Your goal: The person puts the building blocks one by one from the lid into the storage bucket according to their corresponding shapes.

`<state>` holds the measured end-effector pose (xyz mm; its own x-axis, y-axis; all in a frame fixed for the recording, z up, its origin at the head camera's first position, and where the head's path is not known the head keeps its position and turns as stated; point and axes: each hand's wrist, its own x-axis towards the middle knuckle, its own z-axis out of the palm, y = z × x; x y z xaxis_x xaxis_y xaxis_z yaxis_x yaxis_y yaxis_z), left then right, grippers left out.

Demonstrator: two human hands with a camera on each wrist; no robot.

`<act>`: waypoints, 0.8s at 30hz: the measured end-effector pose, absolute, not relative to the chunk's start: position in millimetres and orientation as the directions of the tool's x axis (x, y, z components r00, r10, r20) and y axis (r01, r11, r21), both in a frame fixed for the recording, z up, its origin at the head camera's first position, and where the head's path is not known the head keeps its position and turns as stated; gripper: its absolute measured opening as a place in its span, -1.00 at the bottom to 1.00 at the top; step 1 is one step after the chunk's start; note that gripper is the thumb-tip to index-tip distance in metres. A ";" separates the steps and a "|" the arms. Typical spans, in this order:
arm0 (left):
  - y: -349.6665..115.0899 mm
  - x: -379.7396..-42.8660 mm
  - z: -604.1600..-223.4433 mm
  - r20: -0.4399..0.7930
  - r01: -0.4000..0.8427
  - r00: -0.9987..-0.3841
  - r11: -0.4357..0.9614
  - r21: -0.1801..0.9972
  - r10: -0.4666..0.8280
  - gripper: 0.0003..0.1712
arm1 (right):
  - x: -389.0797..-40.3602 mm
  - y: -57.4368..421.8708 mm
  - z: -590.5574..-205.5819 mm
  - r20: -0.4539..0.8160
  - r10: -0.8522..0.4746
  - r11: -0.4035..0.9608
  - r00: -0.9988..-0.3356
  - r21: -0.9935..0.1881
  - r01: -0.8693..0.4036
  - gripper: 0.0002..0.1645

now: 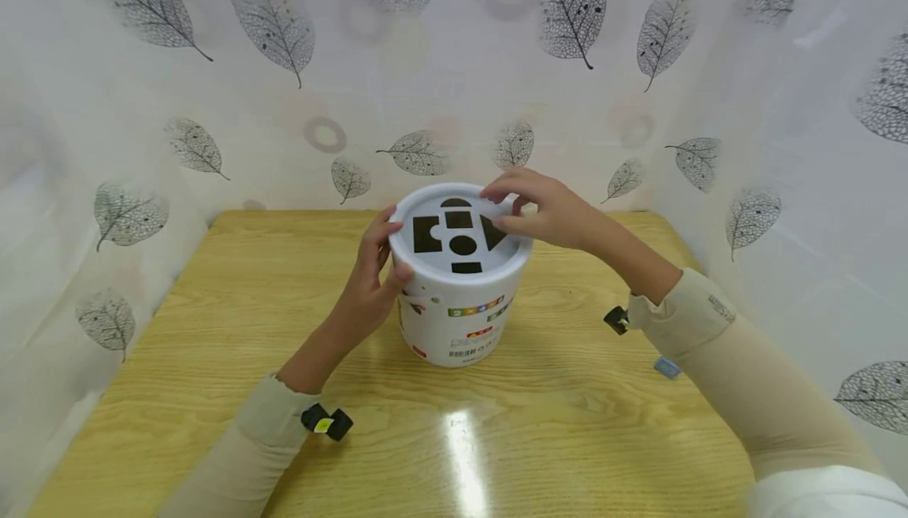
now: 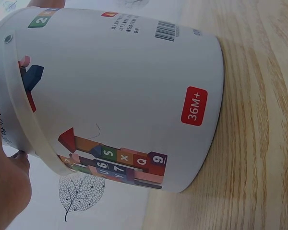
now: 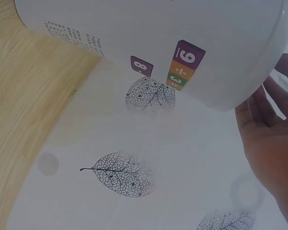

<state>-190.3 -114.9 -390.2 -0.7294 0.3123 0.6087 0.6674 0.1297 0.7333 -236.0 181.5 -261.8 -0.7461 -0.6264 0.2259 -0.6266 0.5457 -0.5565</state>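
A white bucket (image 1: 454, 329) with a shape-sorter lid (image 1: 436, 266) stands upright on the wooden table. Dark cutouts in its lid include a circle, rectangles and a triangle. My left hand (image 1: 376, 266) grips the bucket's left side, fingers over the rim and thumb on the near side; the left wrist view shows the printed wall and part of that hand (image 2: 7, 177). Over the lid's right edge is my right hand (image 1: 546, 210), fingers bent and apart from the thumb, which lies beside the triangular cutout. No object shows between them. The right wrist view catches this hand (image 3: 273, 148) at the rim.
On the wooden table (image 1: 234, 329), a small blue piece (image 1: 667, 367) lies to the right, near my right sleeve (image 1: 731, 376). A white leaf-print curtain (image 1: 454, 92) rises behind the table and along both sides. Each wrist carries a small black device.
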 end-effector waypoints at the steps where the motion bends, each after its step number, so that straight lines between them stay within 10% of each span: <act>1: -114.6 -190.0 -389.9 0.608 0.667 -0.730 0.132 0.733 0.314 -0.09 | -233.7 185.1 -261.8 0.234 -0.621 0.542 -0.748 -0.562 -0.625 -0.56; 24: -113.9 -188.5 -387.8 0.613 0.669 -0.726 0.118 0.734 0.310 -0.07 | -170.5 293.0 -307.7 0.245 -0.496 0.645 -0.833 -0.538 -0.542 -0.53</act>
<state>-188.5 -113.9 -387.8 -0.7265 0.3103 0.6131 0.6694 0.1177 0.7336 -170.5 293.0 -307.7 -0.8329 -0.4964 0.2445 -0.5425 0.6451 -0.5381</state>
